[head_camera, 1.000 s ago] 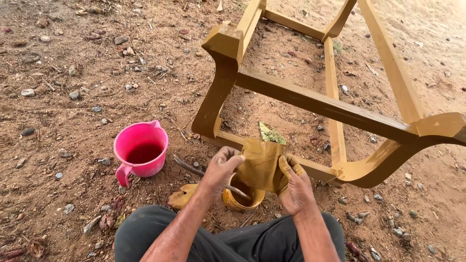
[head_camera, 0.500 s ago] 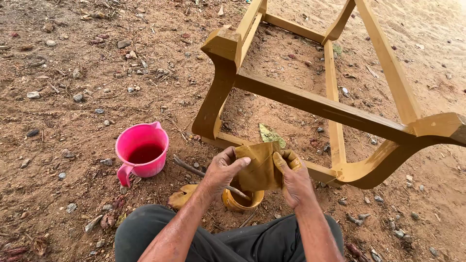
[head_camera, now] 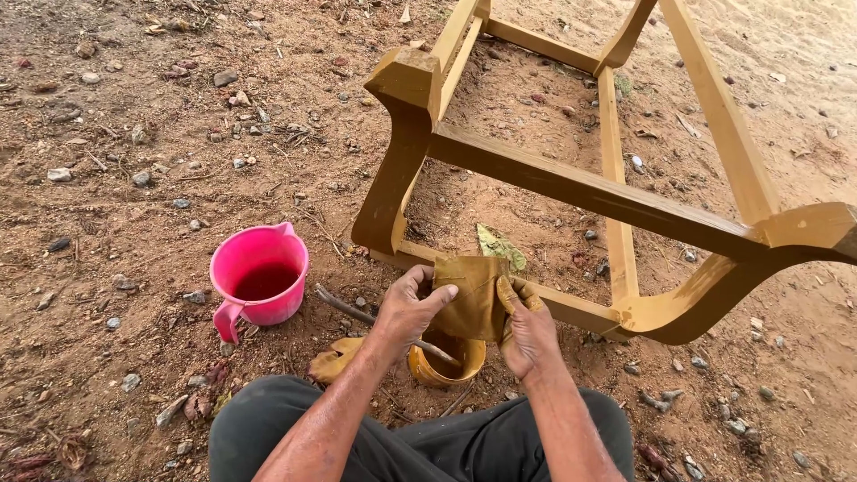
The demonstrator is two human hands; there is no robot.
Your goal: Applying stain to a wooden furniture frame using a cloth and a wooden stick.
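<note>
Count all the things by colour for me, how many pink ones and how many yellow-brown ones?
Pink: 1, the pink plastic jug.
Yellow-brown: 3, the mustard-painted wooden chair frame, the stained folded cloth held in both hands, and the small paint-smeared bowl.
Total: 4

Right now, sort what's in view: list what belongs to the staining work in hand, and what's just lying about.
In use: stained cloth held by left hand and right hand; yellow bowl below them; wooden frame, coated ochre; pink jug with dark liquid.

Lying about: stick, dry leaf, scattered stones, dirt ground.
</note>
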